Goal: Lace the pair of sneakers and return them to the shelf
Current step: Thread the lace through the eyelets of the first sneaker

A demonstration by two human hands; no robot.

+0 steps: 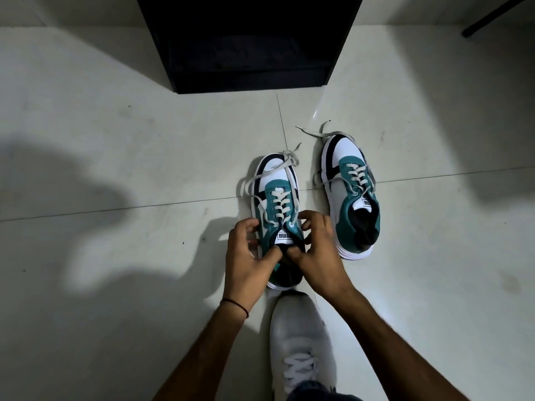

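Two teal, white and black sneakers stand on the pale tiled floor, toes pointing away from me. The left sneaker (276,195) is laced, and its loose lace ends (285,164) trail over the toe and to the left. My left hand (249,250) grips its collar on the left side, thumb inside the opening. My right hand (317,253) holds the right side of the same collar, thumb by the tongue. The right sneaker (351,192) stands apart, laced, with lace ends (314,131) lying on the floor beyond its toe.
A black shelf unit (249,44) stands on the floor straight ahead, its low opening dark. My own white shoe (301,342) is just behind the left sneaker's heel. A dark thin leg (498,15) crosses the top right corner.
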